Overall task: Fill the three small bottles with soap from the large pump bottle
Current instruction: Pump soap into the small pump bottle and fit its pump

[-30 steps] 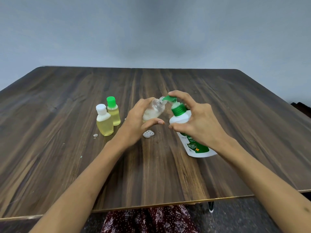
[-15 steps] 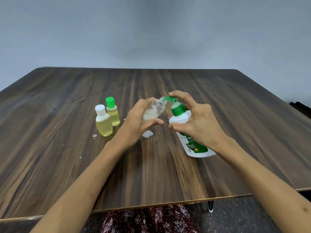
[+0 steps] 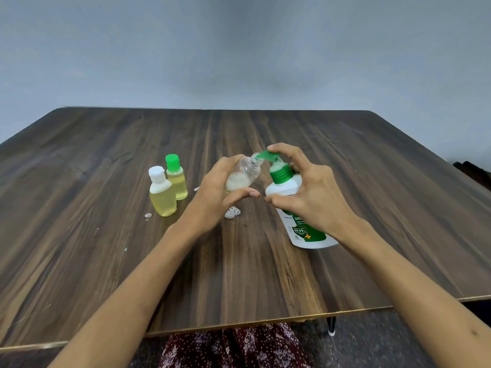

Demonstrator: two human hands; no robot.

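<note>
Now, left hand (image 3: 212, 192): fingers curled around a small clear bottle (image 3: 243, 175), gripping it tilted, uncapped neck aimed right and up at the pump spout; thumb tip free below the bottle.
Small clear bottle: see-through plastic, rounded shoulders, a white foamy pool settled in its low end; held above the surface, centre of the scene.
Right hand (image 3: 310, 197): forefinger lies on top of the green pump head (image 3: 268, 156), remaining fingers and thumb wrap the shoulder of the large pump bottle (image 3: 300, 224), closed on it.
Large pump bottle: white glossy plastic, ribbed green collar, green printed label; base on the surface right of centre, leaning towards the small clear bottle.
Spout and neck: spout tip meets the open mouth of the small clear bottle.
White-capped bottle (image 3: 161, 192): upright at left, flat-shouldered, filled with pale yellow liquid, closed.
Green-capped bottle (image 3: 176, 177): just behind and touching the white-capped one, same yellow fill, round green cap.
Foam blob (image 3: 232, 212): white bubbly patch under the left hand's thumb.
Small speck (image 3: 148, 215): tiny foam spot near the white-capped bottle.
Surface (image 3: 106, 261): dark wood-grain laminate with streaked lines and a pale edge strip.
</note>
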